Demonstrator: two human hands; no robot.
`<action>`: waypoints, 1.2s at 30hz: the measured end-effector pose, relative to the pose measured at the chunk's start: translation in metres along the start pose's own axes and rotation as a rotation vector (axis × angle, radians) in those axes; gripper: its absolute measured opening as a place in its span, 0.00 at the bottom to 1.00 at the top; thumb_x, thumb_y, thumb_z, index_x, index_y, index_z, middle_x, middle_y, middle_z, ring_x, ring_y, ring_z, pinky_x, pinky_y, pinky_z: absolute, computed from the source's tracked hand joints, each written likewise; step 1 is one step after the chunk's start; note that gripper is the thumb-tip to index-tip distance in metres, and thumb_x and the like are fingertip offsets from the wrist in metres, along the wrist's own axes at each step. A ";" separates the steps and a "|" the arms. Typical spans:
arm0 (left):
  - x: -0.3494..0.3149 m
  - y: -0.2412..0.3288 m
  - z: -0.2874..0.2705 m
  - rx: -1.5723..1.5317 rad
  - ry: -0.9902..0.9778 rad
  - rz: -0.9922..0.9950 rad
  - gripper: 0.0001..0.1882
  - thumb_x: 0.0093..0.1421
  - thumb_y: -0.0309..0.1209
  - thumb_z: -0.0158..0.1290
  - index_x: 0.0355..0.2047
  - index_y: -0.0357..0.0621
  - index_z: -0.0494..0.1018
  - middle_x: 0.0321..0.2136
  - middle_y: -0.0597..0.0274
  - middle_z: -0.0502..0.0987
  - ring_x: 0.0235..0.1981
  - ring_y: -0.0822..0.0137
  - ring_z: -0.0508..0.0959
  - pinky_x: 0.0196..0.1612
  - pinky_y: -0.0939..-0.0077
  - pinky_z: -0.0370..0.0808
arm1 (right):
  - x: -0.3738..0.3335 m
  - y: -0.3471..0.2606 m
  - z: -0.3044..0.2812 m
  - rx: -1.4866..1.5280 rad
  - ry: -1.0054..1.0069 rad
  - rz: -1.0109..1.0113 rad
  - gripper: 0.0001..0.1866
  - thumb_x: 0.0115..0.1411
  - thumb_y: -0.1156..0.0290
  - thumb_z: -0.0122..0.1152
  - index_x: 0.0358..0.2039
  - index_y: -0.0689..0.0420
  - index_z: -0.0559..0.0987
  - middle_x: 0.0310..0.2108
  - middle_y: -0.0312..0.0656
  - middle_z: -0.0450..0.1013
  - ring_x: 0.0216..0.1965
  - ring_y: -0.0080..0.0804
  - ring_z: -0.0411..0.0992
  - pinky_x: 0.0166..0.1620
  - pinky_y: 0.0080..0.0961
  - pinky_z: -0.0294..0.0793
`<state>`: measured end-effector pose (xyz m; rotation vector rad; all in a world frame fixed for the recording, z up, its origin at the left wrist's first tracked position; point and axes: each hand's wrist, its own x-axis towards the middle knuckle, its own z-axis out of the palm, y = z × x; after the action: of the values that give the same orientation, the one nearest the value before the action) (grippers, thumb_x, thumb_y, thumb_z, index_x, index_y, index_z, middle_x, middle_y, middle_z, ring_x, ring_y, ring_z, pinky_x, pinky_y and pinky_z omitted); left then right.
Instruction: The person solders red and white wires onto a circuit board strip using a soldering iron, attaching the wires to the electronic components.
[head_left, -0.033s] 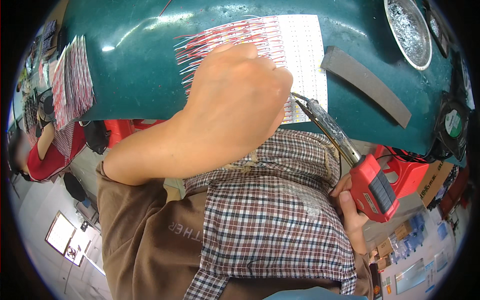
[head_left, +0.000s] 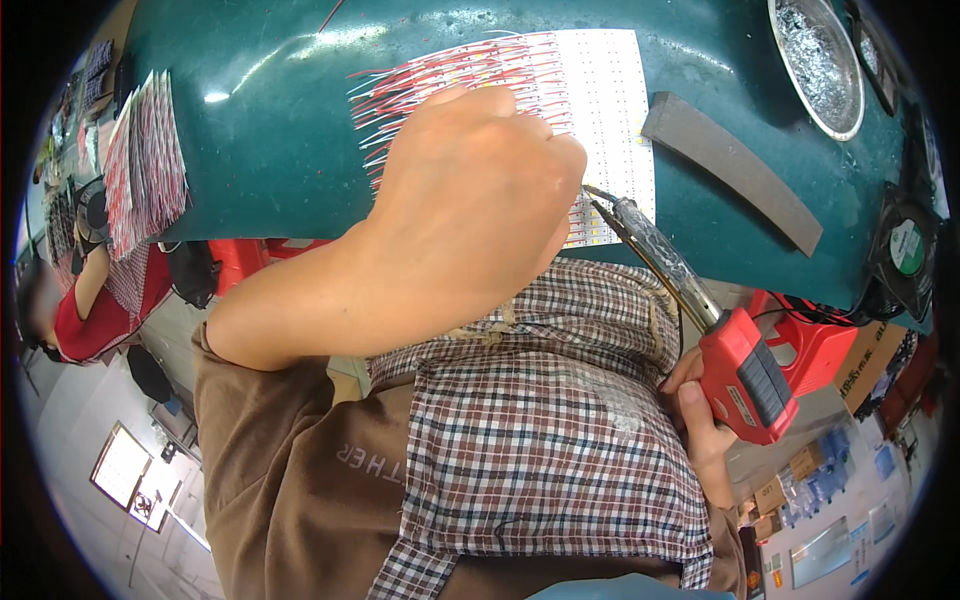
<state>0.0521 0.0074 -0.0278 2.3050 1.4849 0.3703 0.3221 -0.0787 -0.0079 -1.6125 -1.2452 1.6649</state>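
Note:
A white panel of circuit board strips [head_left: 612, 100] lies on the green work surface, with rows of red and white wires [head_left: 470, 70] along its left part. Over it my left hand [head_left: 480, 190] is closed, back of the hand up; its fingertips and whatever they pinch are hidden underneath. My right hand [head_left: 700, 415] grips a soldering iron [head_left: 745, 375] by its red and black handle. The iron's thin tip, with a narrow guide tube alongside, reaches the panel's lower edge just right of my left knuckles. Whether the tip touches the panel I cannot tell.
Right of the panel lies a curved grey bar [head_left: 735, 170]. Beyond it stands a round metal bowl [head_left: 815, 65] with silvery bits; a black fan [head_left: 905, 240] sits at the right edge. A wire bundle [head_left: 148, 165] hangs over the left edge, near another person in red [head_left: 110, 310].

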 end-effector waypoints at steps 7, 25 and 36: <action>0.001 0.000 -0.001 -0.005 0.008 0.007 0.06 0.43 0.25 0.57 0.19 0.41 0.69 0.18 0.60 0.71 0.24 0.58 0.70 0.28 0.64 0.67 | 0.001 0.001 0.002 0.016 0.013 0.000 0.13 0.56 0.68 0.59 0.32 0.63 0.68 0.22 0.45 0.67 0.24 0.27 0.64 0.29 0.20 0.63; 0.003 0.000 -0.002 0.013 -0.039 0.018 0.06 0.44 0.26 0.56 0.18 0.41 0.69 0.18 0.59 0.72 0.24 0.58 0.71 0.30 0.64 0.68 | -0.002 0.000 -0.001 0.003 0.043 0.014 0.12 0.56 0.65 0.58 0.27 0.60 0.68 0.22 0.43 0.69 0.18 0.19 0.59 0.24 0.16 0.60; -0.011 0.000 -0.032 -0.009 0.056 -0.128 0.04 0.48 0.22 0.58 0.25 0.42 0.74 0.24 0.63 0.75 0.26 0.60 0.71 0.31 0.67 0.67 | -0.004 0.003 -0.009 -0.038 0.013 -0.002 0.13 0.57 0.65 0.56 0.27 0.62 0.68 0.21 0.43 0.68 0.14 0.18 0.57 0.21 0.15 0.60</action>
<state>0.0343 0.0031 0.0005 2.1950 1.6446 0.4085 0.3323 -0.0809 -0.0077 -1.6413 -1.2782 1.6362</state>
